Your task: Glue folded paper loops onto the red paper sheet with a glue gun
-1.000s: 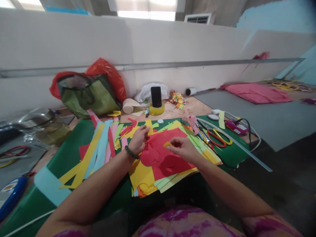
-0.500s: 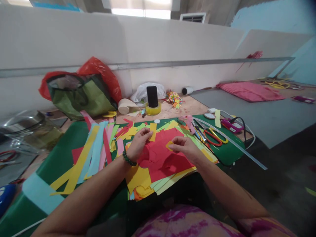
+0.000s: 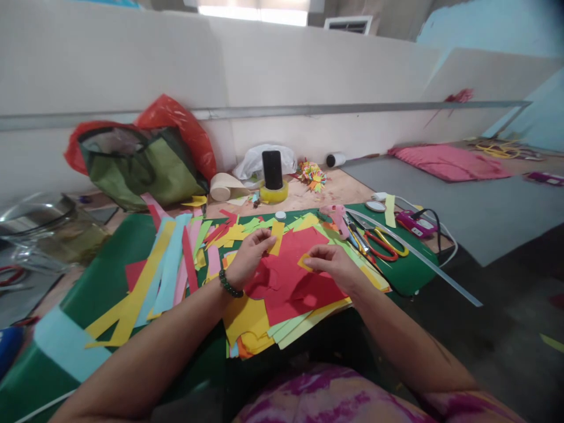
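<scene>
My left hand (image 3: 249,255) pinches a yellow paper strip (image 3: 277,237) by one end, just above a red paper sheet (image 3: 293,276). My right hand (image 3: 331,264) is closed in a pinch on a small yellow paper piece (image 3: 304,262) over the same red sheet. The red sheet tops a stack of yellow and light green sheets (image 3: 264,323) on a green cutting mat (image 3: 118,258). A beaded bracelet (image 3: 230,284) circles my left wrist.
Loose coloured paper strips (image 3: 171,258) lie left of the stack. Scissors (image 3: 383,244), a pink glue gun (image 3: 338,216) and a long ruler (image 3: 423,261) lie at the right. A phone on a tape roll (image 3: 273,176), a red and green bag (image 3: 145,155) and a glass bowl (image 3: 48,226) stand behind.
My left hand has lifted the yellow strip slightly up and right. My right hand keeps its pinch on the small yellow piece. The view has shifted a little.
</scene>
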Demonstrator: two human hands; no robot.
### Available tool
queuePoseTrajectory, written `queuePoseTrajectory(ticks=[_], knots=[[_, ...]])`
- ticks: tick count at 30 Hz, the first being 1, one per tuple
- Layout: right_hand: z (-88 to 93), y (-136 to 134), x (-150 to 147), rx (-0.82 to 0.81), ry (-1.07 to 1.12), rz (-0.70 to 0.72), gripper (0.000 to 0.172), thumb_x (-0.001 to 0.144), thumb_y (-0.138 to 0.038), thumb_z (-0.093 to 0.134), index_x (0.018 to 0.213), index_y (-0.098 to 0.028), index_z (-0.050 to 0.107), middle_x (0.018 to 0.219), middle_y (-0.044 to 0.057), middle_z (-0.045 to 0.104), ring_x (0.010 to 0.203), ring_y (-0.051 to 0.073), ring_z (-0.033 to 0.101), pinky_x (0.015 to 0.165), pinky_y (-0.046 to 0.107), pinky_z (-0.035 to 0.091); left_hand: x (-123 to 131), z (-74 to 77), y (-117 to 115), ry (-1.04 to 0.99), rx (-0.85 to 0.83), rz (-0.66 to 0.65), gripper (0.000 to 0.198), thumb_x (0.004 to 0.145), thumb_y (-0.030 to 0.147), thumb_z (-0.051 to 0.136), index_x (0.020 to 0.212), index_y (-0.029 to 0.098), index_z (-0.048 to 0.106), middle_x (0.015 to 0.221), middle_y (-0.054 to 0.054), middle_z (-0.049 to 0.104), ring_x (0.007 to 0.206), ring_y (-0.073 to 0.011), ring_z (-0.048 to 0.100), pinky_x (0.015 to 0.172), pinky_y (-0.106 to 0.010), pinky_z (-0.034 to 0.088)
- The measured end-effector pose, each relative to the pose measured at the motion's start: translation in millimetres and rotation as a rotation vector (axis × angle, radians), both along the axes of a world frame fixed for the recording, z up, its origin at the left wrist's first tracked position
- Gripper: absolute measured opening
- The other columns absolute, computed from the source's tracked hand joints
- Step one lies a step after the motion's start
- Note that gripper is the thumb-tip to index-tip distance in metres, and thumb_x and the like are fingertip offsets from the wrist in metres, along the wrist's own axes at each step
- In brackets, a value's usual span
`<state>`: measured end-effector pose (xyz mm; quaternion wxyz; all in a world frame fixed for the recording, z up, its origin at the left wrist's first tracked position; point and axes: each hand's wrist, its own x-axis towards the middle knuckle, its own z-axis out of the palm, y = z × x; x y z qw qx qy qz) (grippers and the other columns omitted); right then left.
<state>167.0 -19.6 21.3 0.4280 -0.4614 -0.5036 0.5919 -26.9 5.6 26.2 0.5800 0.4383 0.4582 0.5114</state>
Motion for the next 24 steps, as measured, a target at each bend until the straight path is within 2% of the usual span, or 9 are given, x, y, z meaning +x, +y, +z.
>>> queuePoseTrajectory(ticks=[6,12,16,18,21,24], knots=[[0.5,-0.6,-0.9,0.002,0.010,0.023,0.026,0.051,-0.035,0.081,0.057,-0.017,0.064,0.055,-0.003,0.058,0.054,0.009,0.046,0.056,0.026,0.037,1.4,0.1,-1.4,0.006,0.000,-0.007,0.028,0.056,0.026,0.076,0.071,0.018,0.055,0.064,0.006,0.048,0.055,-0.0070,0.040,0.052,-0.019,0.033],[-1.9,0.6,1.4,-0.028,0.064,-0.055,0.030,0.048,-0.038,0.084,0.058,-0.018,0.063,0.056,-0.004,0.057,0.053,0.008,0.046,0.054,0.024,0.037,-1.8,3.7,-1.5,0.068,0.031,-0.054,0.020,0.056,0.024,0.070,0.065,0.018,0.052,0.057,0.006,0.045,0.052,-0.0071,0.038,0.050,-0.019,0.030],[-1.9,1.2,3.1,-0.041,0.080,-0.071,0.032,0.047,-0.037,0.084,0.060,-0.018,0.063,0.056,-0.004,0.057,0.051,0.008,0.045,0.051,0.023,0.035,-5.7,1.2,0.2,0.278,-0.014,-0.182,0.024,0.056,0.020,0.068,0.077,0.020,0.055,0.052,0.008,0.048,0.046,-0.0084,0.038,0.047,-0.020,0.027],[-2.5,1.4,2.6,-0.043,0.070,-0.066,0.032,0.048,-0.039,0.084,0.060,-0.018,0.062,0.055,-0.005,0.056,0.049,0.007,0.043,0.049,0.023,0.033,-6.5,-2.4,-0.2,0.429,0.028,-0.201,0.028,0.055,0.018,0.068,0.081,0.021,0.057,0.049,0.008,0.048,0.044,-0.0103,0.039,0.046,-0.021,0.026],[-3.6,1.6,1.1,-0.030,0.053,-0.070,0.033,0.049,-0.040,0.083,0.060,-0.018,0.061,0.053,-0.005,0.054,0.046,0.006,0.041,0.047,0.023,0.031,-6.6,-4.8,-2.8,0.655,0.184,-0.116,0.027,0.054,0.013,0.069,0.078,0.023,0.061,0.053,0.005,0.051,0.050,-0.0140,0.043,0.051,-0.024,0.028],[-3.2,1.6,-0.4,0.002,0.035,-0.078,0.033,0.049,-0.041,0.083,0.060,-0.018,0.061,0.053,-0.005,0.054,0.046,0.006,0.042,0.048,0.023,0.032,-6.9,2.3,-6.8,0.873,0.323,-0.013,0.021,0.055,0.014,0.073,0.071,0.022,0.064,0.068,-0.001,0.054,0.064,-0.0182,0.049,0.063,-0.027,0.035]])
